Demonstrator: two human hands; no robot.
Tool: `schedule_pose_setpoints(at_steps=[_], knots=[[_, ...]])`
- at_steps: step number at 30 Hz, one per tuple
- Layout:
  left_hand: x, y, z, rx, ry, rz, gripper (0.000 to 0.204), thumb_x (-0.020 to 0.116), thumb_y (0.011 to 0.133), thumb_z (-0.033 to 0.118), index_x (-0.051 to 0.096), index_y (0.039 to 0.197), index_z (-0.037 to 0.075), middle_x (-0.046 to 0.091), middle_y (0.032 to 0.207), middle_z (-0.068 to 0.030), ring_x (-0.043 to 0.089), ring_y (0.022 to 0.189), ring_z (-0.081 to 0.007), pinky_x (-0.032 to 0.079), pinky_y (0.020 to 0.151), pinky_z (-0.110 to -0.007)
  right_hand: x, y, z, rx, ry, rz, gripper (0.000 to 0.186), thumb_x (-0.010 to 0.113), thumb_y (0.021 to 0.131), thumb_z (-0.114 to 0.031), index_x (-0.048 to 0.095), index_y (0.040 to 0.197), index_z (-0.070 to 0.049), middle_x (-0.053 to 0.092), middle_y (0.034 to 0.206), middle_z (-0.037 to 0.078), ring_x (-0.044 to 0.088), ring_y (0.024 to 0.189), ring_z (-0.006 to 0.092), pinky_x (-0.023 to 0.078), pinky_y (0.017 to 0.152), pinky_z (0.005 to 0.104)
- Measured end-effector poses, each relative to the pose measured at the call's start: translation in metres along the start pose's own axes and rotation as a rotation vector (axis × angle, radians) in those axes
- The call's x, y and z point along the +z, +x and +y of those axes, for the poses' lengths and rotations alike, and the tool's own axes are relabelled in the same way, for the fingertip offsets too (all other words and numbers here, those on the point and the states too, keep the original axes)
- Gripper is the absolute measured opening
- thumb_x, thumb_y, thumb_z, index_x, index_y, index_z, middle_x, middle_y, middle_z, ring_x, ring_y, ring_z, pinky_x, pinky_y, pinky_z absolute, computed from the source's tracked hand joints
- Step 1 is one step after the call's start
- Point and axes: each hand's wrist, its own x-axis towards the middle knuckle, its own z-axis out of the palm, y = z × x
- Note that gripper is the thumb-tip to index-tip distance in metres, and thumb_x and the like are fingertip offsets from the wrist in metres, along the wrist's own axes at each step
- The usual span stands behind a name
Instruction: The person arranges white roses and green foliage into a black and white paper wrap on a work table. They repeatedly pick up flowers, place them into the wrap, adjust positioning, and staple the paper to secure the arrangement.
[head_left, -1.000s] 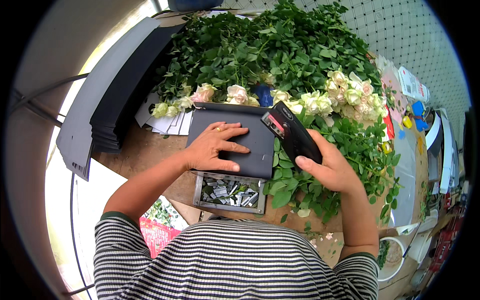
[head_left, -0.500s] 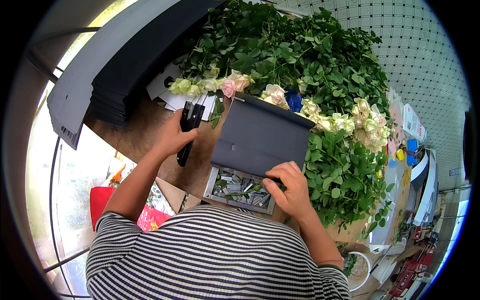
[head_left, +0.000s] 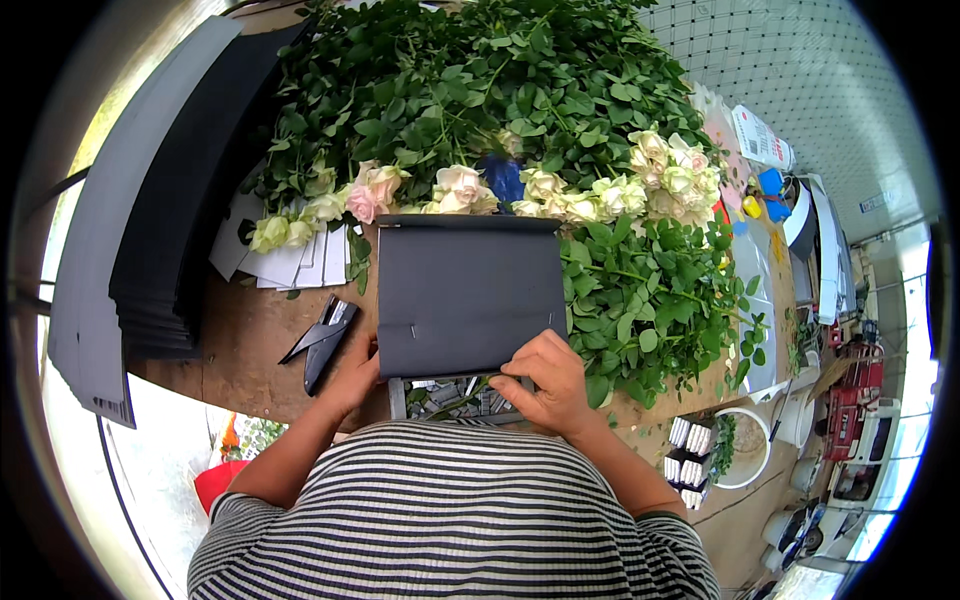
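Over a tray (head_left: 398,402), right hand (head_left: 550,382) grips black card (head_left: 468,295)

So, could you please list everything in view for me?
Card: one, black, partly over the tray
Staples: two visible, silver, in the card
Stapler: one, black, left of the card
Tray: one, grey, partly under the card
Papers: several, white, behind the stapler
Roses: many, cream and pink, behind the card
Leaves: many, green, behind and right of the card
Card stack: one, black, far left
Sheets: count unclear, grey, left of that stack
Table: one, brown, beneath these
Package: one, white, upper right
Bucket: one, white, lower right
Clutter: uncountable, mixed colours, right edge
Striped shirt: one, black and white, bottom centre
Left hand: one, bare, card's left edge
Right hand: one, bare, card's lower edge
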Motion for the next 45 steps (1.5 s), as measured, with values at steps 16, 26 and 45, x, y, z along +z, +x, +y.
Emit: schedule_pose_setpoints(at_steps=[16,26,45], knots=[[0.045,-0.026,0.128,0.29,-0.337,-0.264,0.094,0.085,0.067,0.019,0.032,0.142,0.002,0.052,0.127,-0.0085,0.055,0.114,-0.0201,0.045,0.097,-0.033,-0.006,-0.05,0.045,0.858,1.522,0.798,0.096,0.065,0.064,-0.077,0.044,0.133,-0.014,0.044,0.135,0.002,0.042,0.123,0.0208,0.038,0.105,0.0389],[0.016,-0.009,0.14,0.532,-0.292,-0.193,0.052,0.067,0.083,0.015,0.05,0.131,0.004,0.058,0.124,-0.0121,0.059,0.11,-0.028,0.051,0.087,-0.038,-0.048,-0.04,0.011,0.471,1.341,0.663,0.108,0.061,0.058,-0.084,0.041,0.139,-0.016,0.044,0.136,-0.001,0.035,0.13,0.0167,0.026,0.113,0.0382],[0.324,-0.096,0.234,1.025,-0.028,-1.354,0.03,0.069,0.083,0.003,0.063,0.112,0.001,0.063,0.088,-0.0134,0.061,0.076,-0.0245,0.051,0.063,-0.035,-0.425,-0.22,0.188,0.243,0.814,1.266,0.048,0.049,0.096,-0.041,0.055,0.126,-0.003,0.06,0.122,0.01,0.056,0.112,0.0266,0.046,0.098,0.0381]])
